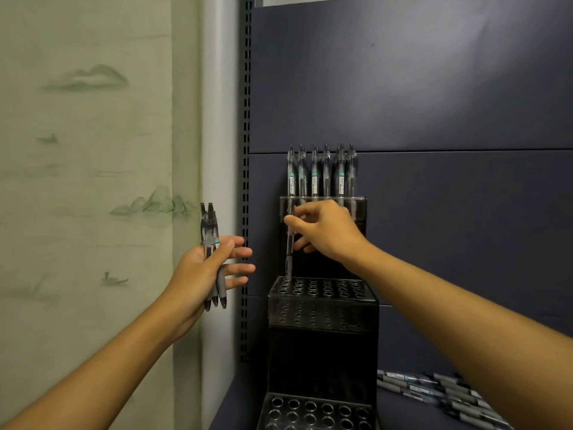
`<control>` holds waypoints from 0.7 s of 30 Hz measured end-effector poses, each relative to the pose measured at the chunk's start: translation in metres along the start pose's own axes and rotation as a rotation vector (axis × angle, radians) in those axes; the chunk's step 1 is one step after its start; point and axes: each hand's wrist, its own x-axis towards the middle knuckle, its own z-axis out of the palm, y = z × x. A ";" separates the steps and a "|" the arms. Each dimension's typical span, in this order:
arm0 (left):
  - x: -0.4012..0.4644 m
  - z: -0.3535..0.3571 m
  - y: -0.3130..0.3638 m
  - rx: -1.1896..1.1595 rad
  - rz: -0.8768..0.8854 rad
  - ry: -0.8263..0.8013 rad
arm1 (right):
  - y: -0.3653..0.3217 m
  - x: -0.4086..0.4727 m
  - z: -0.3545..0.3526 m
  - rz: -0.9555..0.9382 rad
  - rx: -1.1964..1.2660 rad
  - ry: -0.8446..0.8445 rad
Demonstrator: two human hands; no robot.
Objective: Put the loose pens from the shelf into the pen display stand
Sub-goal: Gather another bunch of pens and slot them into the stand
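Right hand (325, 231): grip pinches one pen (289, 252) upright, tip at the middle tier's far-left hole of the pen display stand (322, 308).
Left hand (207, 268): clasps a spare pen bundle (212, 259).
Handling: light, stiff, slick; hold mid-barrel.
Loose pens (446, 395): shelf, near right.

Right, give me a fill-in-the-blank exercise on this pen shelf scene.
1. The right hand lowers one clear grey-grip pen into the ___ tier of the black tiered plastic display stand.
2. The left hand holds a ___ of pens.
3. Standing pens fill the ___ tier.
4. Loose pens lie on the dark blue shelf, ___ of the stand.

Missing: middle; bundle; top; right
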 end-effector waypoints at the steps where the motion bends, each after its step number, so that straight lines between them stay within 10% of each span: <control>1: 0.000 0.001 -0.001 -0.001 -0.001 -0.001 | 0.000 0.000 0.001 -0.004 -0.012 0.001; 21: -0.008 0.017 -0.001 -0.051 -0.071 -0.158 | 0.012 -0.009 0.010 0.007 -0.330 -0.103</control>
